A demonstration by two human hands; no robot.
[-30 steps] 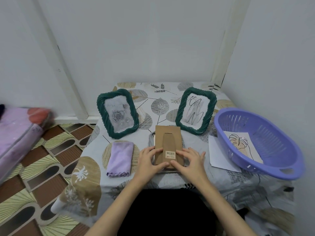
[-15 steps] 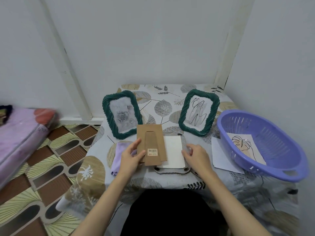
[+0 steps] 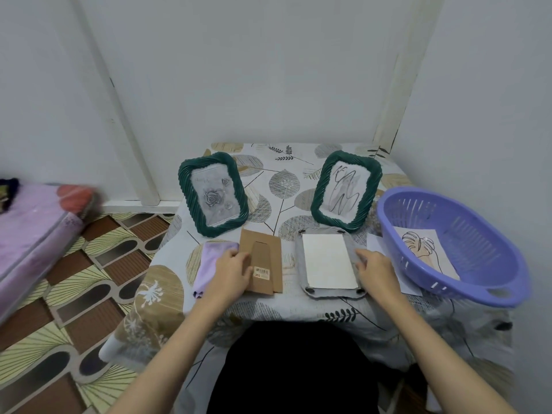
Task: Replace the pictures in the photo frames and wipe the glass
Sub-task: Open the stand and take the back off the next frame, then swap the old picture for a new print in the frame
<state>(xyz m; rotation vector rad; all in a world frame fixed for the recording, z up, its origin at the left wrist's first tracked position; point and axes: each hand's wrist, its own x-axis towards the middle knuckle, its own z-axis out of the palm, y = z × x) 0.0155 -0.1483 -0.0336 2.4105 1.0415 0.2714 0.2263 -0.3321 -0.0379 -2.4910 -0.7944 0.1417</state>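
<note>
A grey photo frame (image 3: 301, 264) lies face down near the table's front edge, the white back of its picture (image 3: 328, 261) exposed. My right hand (image 3: 375, 271) rests on its right rim. The brown cardboard backing (image 3: 264, 258) with its stand and barcode label lies to the frame's left, my left hand (image 3: 231, 271) gripping its left edge. A lilac cloth (image 3: 209, 258) lies partly under that hand. Two green frames stand behind: one with a rose picture (image 3: 212, 194), one with an abstract line drawing (image 3: 346, 191).
A purple plastic basket (image 3: 466, 282) at the right holds a leaf line-drawing print (image 3: 424, 249); a white sheet (image 3: 375, 243) lies under its left side. The table (image 3: 283, 180) has a leaf-patterned cover and stands in a wall corner. A pink mattress (image 3: 33, 231) lies on the floor at left.
My left hand lifted the cardboard backing off the face-down frame and carried it left onto the table. The picture's white back is now uncovered. My right hand stayed at the frame's right edge.
</note>
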